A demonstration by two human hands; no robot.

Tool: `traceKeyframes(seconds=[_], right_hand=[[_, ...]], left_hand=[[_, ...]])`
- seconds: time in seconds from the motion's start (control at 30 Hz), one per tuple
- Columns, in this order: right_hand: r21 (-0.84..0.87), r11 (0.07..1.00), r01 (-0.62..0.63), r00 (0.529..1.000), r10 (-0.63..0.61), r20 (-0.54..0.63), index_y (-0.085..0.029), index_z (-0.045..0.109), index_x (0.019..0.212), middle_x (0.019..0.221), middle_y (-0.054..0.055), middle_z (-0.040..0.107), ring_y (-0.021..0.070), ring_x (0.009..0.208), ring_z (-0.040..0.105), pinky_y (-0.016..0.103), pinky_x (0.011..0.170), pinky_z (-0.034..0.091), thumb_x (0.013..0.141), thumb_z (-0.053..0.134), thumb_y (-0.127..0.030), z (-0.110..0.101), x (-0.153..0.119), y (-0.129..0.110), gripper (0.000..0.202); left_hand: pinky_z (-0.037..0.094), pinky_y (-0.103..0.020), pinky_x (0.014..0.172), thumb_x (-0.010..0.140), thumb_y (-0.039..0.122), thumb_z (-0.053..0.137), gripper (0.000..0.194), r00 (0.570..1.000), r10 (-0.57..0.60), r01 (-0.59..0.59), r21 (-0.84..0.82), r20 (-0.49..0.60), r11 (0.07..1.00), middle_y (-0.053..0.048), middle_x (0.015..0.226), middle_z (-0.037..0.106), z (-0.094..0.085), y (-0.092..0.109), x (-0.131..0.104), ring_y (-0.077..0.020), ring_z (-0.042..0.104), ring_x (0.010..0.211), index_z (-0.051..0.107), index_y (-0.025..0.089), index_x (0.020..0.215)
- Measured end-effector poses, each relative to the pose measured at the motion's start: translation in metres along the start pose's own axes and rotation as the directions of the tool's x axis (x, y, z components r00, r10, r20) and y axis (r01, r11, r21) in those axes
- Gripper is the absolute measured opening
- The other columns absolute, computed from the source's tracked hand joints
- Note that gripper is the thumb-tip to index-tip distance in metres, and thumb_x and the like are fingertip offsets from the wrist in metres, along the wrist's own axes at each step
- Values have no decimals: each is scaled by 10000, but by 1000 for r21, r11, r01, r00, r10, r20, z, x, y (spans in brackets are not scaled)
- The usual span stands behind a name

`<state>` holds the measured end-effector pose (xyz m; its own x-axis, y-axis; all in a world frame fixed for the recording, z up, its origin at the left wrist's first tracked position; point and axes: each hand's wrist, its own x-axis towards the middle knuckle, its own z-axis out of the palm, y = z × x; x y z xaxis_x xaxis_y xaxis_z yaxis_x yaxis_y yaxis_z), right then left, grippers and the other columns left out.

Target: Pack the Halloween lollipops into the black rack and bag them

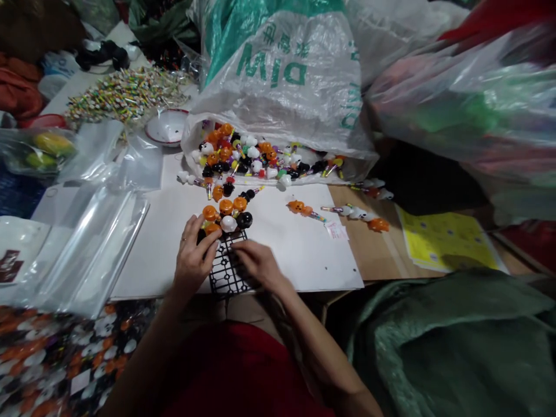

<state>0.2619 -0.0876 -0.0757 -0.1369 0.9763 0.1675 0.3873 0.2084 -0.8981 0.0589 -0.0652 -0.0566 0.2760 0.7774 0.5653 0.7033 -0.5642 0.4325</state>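
A black lattice rack [226, 269] lies at the table's front edge, its far part filled with upright toppers: orange pumpkin-like heads [226, 206], a white one [228, 224] and a black ball-shaped one [244, 220]. My left hand [193, 255] is curled around the rack's left side, its fingers closed on an orange topper [212, 229] in the near row. Over the right part of the rack, my right hand [260, 263] has its fingers pressed together. Whatever is between those fingertips is hidden.
Behind the rack, a white woven sack [278, 98] spills a heap of toppers [256, 159]. Clear plastic bags [99, 231] lie at left, near a white bowl [167, 127] and a stick pile [125, 92]. Loose figure sticks [358, 213] and yellow sheets [447, 237] are right.
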Motion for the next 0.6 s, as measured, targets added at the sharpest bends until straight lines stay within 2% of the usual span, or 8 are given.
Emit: traceKeyframes(seconds=[0.1,0.13,0.23,0.33,0.4,0.47,0.53,0.6], right_hand=[[-303,941,-151,975,91,-204,-186,684,1072,997,85,720,195,821,654,338,797,522,939,458,-252,-48,35,20,271],[-405,899,-168,975,91,-202,-164,672,1107,1051,110,703,211,871,646,354,826,511,925,466,-225,-57,55,26,282],[-610,787,-92,996,87,-37,-147,613,1228,1307,163,585,268,1110,574,366,868,482,892,479,-169,-63,117,41,363],[-657,742,-132,987,161,-16,-135,643,1118,1261,179,597,293,1124,552,373,859,470,864,484,-148,-57,139,45,300],[-550,797,-250,968,214,-129,-129,646,1043,1083,161,661,271,973,597,370,815,478,865,508,-203,-53,119,43,237],[-312,897,-314,942,252,-223,-139,636,1016,909,107,682,235,810,607,347,740,493,871,537,-309,-42,78,37,244],[-32,959,-282,940,269,-209,-166,637,977,819,61,682,207,732,606,319,680,506,857,569,-409,-21,33,29,279],[149,956,-251,956,269,-114,-196,645,903,804,39,692,194,726,617,308,674,522,809,632,-447,9,0,21,269]], left_hand=[[396,-601,1148,893,172,587,284,999,-34,33,-11,-24,999,-79,1500,473,1,1,1,-325,421,1411,694,245,1146],[393,-605,1149,890,169,589,285,999,-37,37,-15,-27,999,-80,1497,476,1,2,2,-326,420,1411,693,241,1145],[369,-603,1165,885,157,590,300,999,-35,35,-23,-19,999,-82,1509,460,1,3,4,-327,398,1424,688,229,1158],[386,-569,1165,893,153,579,314,999,-39,39,-38,-9,999,-89,1516,447,1,5,6,-311,411,1417,679,224,1183],[412,-544,1151,901,155,573,313,999,-41,41,-32,-7,999,-97,1510,451,1,6,6,-297,439,1398,676,222,1190],[422,-528,1145,905,163,575,303,999,-43,43,-21,-2,999,-99,1502,458,0,7,5,-288,459,1383,680,222,1183],[424,-520,1144,909,173,572,289,998,-54,55,-21,8,998,-94,1498,463,-1,7,5,-281,468,1376,685,226,1171],[427,-517,1140,917,178,558,285,997,-75,76,-24,25,997,-88,1497,467,-3,7,6,-275,468,1376,684,228,1168]])
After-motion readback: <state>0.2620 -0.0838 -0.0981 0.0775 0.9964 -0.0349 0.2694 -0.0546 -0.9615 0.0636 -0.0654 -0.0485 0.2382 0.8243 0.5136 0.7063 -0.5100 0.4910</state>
